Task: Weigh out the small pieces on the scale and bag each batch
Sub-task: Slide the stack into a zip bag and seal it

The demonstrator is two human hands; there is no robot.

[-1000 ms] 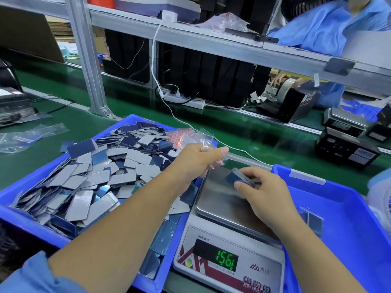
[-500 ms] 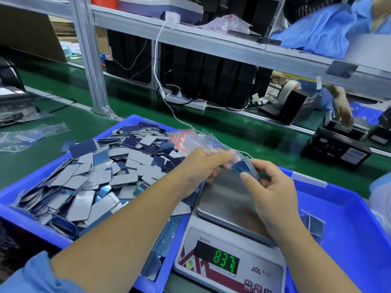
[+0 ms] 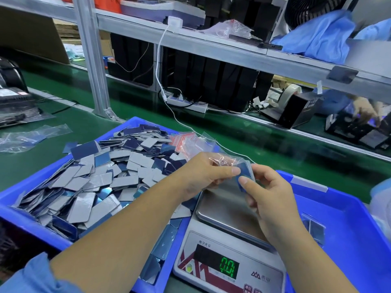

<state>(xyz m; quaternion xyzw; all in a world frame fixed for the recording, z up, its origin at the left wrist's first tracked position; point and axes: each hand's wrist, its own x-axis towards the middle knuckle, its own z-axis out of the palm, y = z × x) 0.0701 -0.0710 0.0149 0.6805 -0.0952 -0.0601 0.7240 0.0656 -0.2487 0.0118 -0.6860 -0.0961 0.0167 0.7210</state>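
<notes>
Above the bare steel scale pan (image 3: pixel 228 210), my left hand (image 3: pixel 203 174) pinches a clear plastic zip bag (image 3: pixel 213 157) open while, at its three o'clock, my right hand (image 3: pixel 268 199) pinches a small stack of blue rectangular pieces (image 3: pixel 246 172) into its mouth.

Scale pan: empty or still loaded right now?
Empty. The steel pan shows bare metal, the display reads 0.0, and the right hand pinches the blue batch above it.

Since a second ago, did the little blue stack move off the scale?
Yes. The right hand lifted the blue stack up off the scale pan, toward the bag.
</notes>
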